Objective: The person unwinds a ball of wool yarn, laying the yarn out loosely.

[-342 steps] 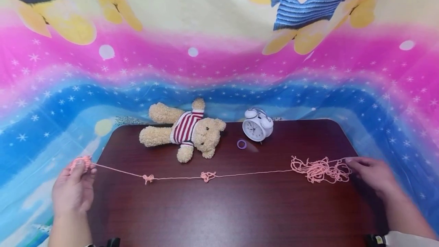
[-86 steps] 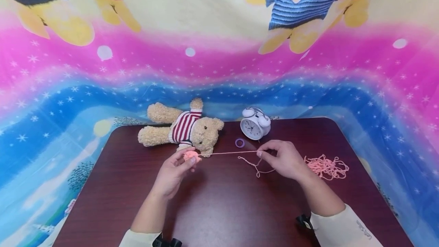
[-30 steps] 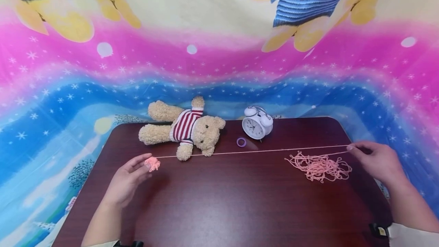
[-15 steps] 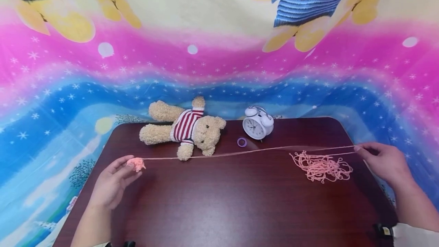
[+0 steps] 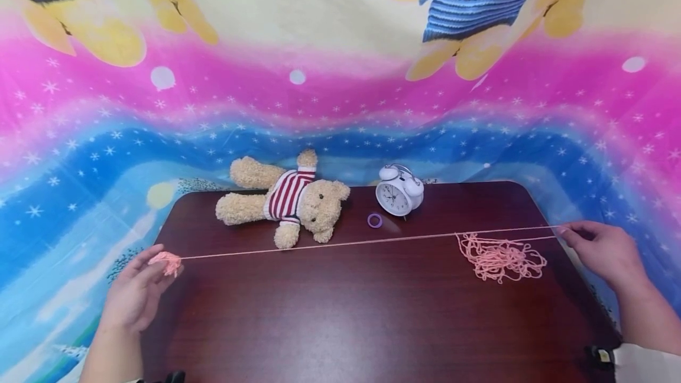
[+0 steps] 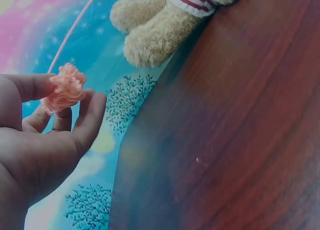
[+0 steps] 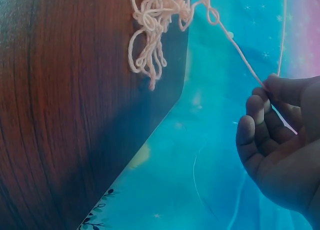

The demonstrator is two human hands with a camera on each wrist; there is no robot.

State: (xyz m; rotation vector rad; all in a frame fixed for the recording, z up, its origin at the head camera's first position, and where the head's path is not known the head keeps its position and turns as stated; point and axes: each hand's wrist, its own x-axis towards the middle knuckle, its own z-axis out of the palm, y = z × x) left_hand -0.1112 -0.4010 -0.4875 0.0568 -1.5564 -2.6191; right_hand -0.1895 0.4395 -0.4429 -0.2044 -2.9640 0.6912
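My left hand (image 5: 133,288) pinches a small bundle of pink yarn (image 6: 67,90) between thumb and fingers, beyond the table's left side in the head view. From it a single yarn strand (image 5: 330,244) stretches taut across the table to the right. The strand's other end is pinched between thumb and forefinger of my right hand (image 5: 606,253), past the right edge. A second length runs from the right fingertips back to a loose, tangled yarn pile (image 5: 502,259) on the table. In the right wrist view that yarn length (image 7: 240,52) shows small loops near the pile.
A teddy bear (image 5: 289,197) in a striped sweater lies on its back at the far left of the dark wooden table (image 5: 340,318). Near the back edge stand a white alarm clock (image 5: 399,191) and, before it, a purple ring (image 5: 375,221). A printed cloth (image 5: 340,105) hangs behind.
Since a second ago my left hand has moved left and toward me with the bundle. The right hand has shifted slightly right, and the strand between them is longer.
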